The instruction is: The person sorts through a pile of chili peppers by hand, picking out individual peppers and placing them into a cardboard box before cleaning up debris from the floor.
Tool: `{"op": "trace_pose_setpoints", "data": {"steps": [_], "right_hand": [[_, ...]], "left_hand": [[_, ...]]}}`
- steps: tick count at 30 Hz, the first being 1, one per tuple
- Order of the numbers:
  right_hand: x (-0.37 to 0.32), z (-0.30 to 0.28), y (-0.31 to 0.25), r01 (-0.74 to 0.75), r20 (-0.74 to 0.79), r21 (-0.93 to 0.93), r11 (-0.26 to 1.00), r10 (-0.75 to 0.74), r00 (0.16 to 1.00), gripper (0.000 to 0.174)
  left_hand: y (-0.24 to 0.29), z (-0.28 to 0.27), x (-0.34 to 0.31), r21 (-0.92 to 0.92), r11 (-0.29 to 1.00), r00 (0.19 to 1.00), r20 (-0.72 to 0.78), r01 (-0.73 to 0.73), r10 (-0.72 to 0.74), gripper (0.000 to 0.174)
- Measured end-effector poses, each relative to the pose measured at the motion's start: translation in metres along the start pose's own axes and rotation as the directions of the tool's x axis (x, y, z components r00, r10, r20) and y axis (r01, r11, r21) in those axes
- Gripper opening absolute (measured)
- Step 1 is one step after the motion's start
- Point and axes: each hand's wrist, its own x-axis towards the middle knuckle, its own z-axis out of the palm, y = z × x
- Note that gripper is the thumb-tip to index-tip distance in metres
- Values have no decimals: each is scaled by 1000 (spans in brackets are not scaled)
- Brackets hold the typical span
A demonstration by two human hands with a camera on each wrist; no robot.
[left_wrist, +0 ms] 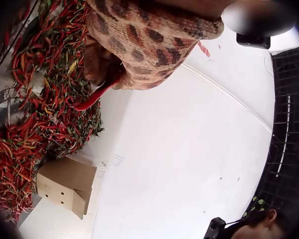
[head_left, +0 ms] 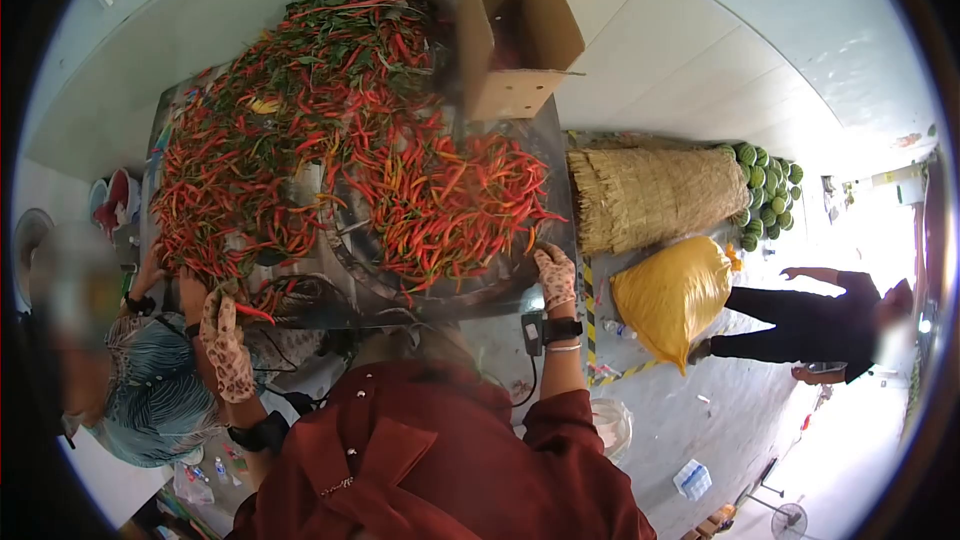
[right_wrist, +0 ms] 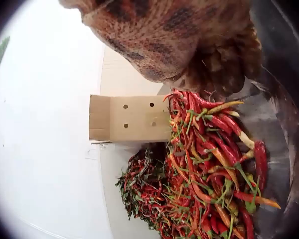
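Observation:
My left hand, in a spotted knit glove, is raised at the table's near left edge. It pinches a red chili pepper, which sticks out past the fingertips. My right hand, gloved alike, rests by the table's near right edge, beside a pile of picked red chilies. In the right wrist view its stained fingers lie bent near the top of that pile, with no chili seen in them. A larger heap of chilies with green leaves and stems covers the table's left and far side.
An open cardboard box stands at the table's far right. Another person's hand is at the left edge, close to my left hand. Right of the table are a straw-coloured bundle, a yellow sack, watermelons and a standing person.

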Motion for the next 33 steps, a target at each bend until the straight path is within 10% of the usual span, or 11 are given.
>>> {"op": "trace_pose_setpoints", "data": {"steps": [11,17,19,20,27,28,33], "right_hand": [[15,8,1,-46,-35,-192,980,40,999,40],[-4,2,-47,25,48,-260,965,-13,999,28],[0,12,-27,123,58,-240,963,-112,992,26],[0,21,-31,130,86,-278,952,-111,990,26],[9,64,-35,153,140,-268,951,-119,983,29],[10,63,-33,149,122,-225,963,-124,985,28],[3,47,-36,55,128,-177,983,-33,991,22]], "left_hand": [[-49,-16,14,846,533,988,-80,-2,130,48],[-73,32,9,775,625,972,-67,-91,224,35],[-80,97,16,928,353,975,-177,120,134,34],[-87,107,18,896,442,976,-125,35,177,35],[-96,83,20,880,475,981,-119,31,155,30],[-99,70,20,985,157,979,38,-70,199,29],[-106,74,18,942,325,972,-1,-77,234,26]]}}
